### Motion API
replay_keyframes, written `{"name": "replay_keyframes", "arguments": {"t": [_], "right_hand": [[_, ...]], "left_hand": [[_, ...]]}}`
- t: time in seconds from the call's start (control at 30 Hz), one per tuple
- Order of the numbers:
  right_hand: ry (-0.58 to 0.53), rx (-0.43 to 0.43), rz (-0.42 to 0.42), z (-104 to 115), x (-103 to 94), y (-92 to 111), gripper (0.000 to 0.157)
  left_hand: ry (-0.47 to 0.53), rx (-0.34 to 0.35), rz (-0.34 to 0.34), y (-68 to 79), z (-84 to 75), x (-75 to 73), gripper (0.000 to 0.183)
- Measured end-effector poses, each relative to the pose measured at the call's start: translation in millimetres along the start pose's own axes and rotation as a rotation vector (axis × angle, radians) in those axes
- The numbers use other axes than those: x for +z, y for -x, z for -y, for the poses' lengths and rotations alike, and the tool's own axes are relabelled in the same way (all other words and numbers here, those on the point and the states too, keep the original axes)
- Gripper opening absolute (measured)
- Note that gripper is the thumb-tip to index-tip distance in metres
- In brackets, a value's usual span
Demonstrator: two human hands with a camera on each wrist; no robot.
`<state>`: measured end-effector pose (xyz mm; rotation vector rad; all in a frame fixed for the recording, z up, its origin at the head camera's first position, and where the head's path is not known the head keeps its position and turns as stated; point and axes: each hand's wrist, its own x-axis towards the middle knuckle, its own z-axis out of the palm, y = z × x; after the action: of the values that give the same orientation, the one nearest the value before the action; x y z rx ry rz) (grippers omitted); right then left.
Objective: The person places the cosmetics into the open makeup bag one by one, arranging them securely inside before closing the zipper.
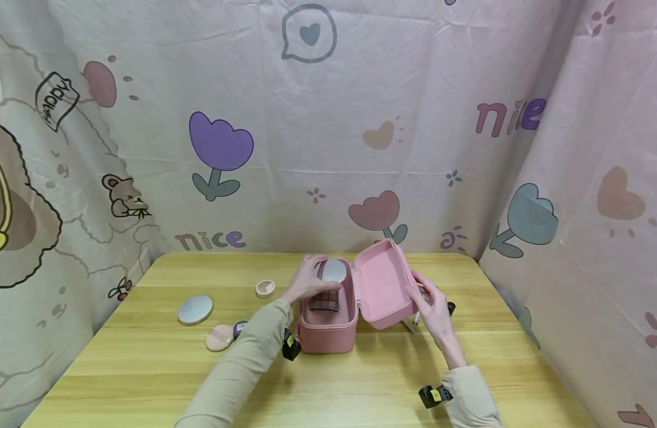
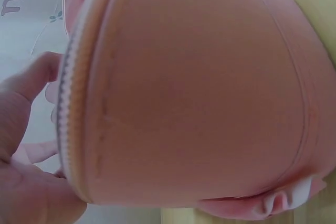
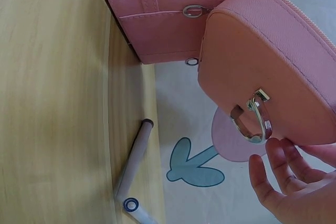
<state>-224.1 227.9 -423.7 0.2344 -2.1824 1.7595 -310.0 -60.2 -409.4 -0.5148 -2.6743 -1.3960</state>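
A pink zippered cosmetic case (image 1: 328,337) stands on the table, its lid (image 1: 383,282) swung out to the right. My left hand (image 1: 308,280) reaches over the case's left rim, thumb and fingers around a round white disc-shaped item (image 1: 335,271) at the opening. Below that disc, inside the case, lies a brown plaid item (image 1: 326,299). In the left wrist view the case wall (image 2: 199,87) hides what the fingers hold. With my right hand (image 1: 434,306) I grip the lid's right edge, thumb on the inner side. A small handle (image 3: 254,121) shows on the lid's outside.
On the left of the table (image 1: 360,386) lie a round white disc (image 1: 195,310), a flat beige round puff (image 1: 219,337), a dark round item (image 1: 239,328) and a small round compact (image 1: 265,289). Slim tubes (image 3: 135,158) lie right of the case. Patterned curtains surround the table.
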Motion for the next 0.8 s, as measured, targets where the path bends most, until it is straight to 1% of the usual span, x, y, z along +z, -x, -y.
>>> {"name": "replay_keyframes", "arguments": {"t": [0.2, 0.43, 0.57, 0.8], "right_hand": [[-0.003, -0.002, -0.002, -0.2, 0.7, 0.0, 0.054], [-0.008, -0.008, -0.006, -0.6, 1.3, 0.6, 0.053], [-0.008, -0.009, -0.006, -1.2, 1.0, 0.7, 0.053], [-0.001, -0.008, -0.002, -2.3, 0.0, 0.2, 0.053]], "left_hand": [[-0.048, 0.008, -0.008, -0.8, 1.9, 0.6, 0.08], [-0.009, -0.064, -0.002, -0.9, 4.3, -1.5, 0.082], [-0.003, -0.079, -0.008, 0.7, 5.6, -1.9, 0.084], [0.017, -0.056, -0.024, 3.2, 7.7, -4.0, 0.083]]}}
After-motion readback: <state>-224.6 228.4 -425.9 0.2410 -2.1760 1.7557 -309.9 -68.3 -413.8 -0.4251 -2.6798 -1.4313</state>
